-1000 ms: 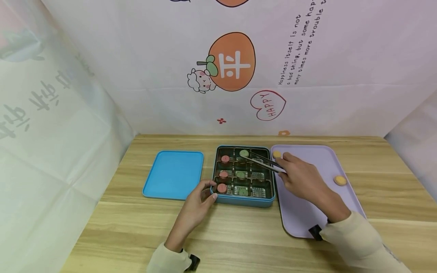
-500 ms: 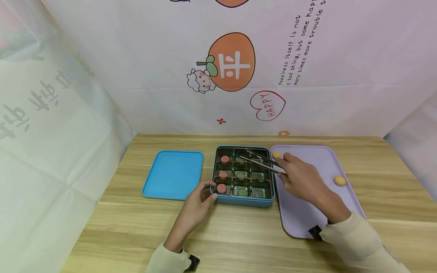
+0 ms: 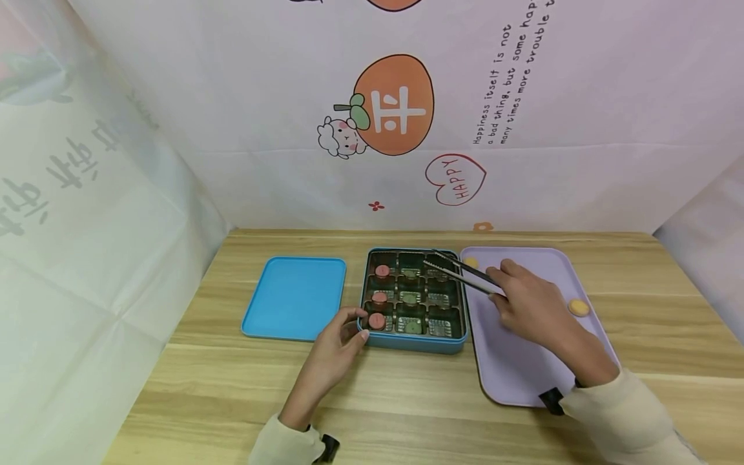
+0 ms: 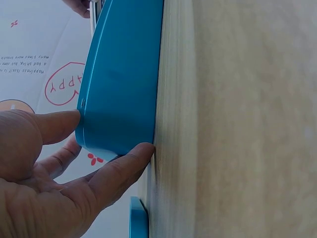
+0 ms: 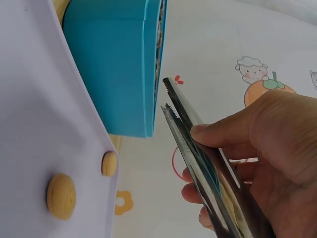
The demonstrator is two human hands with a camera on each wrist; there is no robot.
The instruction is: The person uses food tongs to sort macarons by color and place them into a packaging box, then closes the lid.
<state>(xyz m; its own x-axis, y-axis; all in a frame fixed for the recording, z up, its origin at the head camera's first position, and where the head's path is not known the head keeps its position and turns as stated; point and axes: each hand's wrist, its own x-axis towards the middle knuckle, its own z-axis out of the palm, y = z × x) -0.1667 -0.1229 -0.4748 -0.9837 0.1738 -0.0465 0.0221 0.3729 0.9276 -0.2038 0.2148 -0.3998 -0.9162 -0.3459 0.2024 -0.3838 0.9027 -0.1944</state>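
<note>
A blue square tin (image 3: 415, 345) with a dark compartment insert stands mid-table. Three pink macarons (image 3: 377, 321) fill its left column, and three green macarons (image 3: 413, 326) lie in the middle column. The right column's compartments hold nothing. My left hand (image 3: 334, 349) holds the tin's front left corner; in the left wrist view its fingers (image 4: 121, 173) press the side and base. My right hand (image 3: 535, 307) grips metal tongs (image 3: 465, 278) over the tin's right column. In the right wrist view the tongs' serrated tips stand apart with nothing between them.
A blue lid (image 3: 295, 297) lies left of the tin. To the right is a lilac tray (image 3: 511, 381) bearing one yellow macaron (image 3: 578, 307) near its right edge and another yellow macaron (image 3: 471, 263) at its back left corner. A printed cloth (image 3: 261, 129) hangs behind the wooden table.
The tongs parted and let go of the green macaron into the back middle compartment. My right hand then drew up and right with them. My left hand stayed at the tin's corner.
</note>
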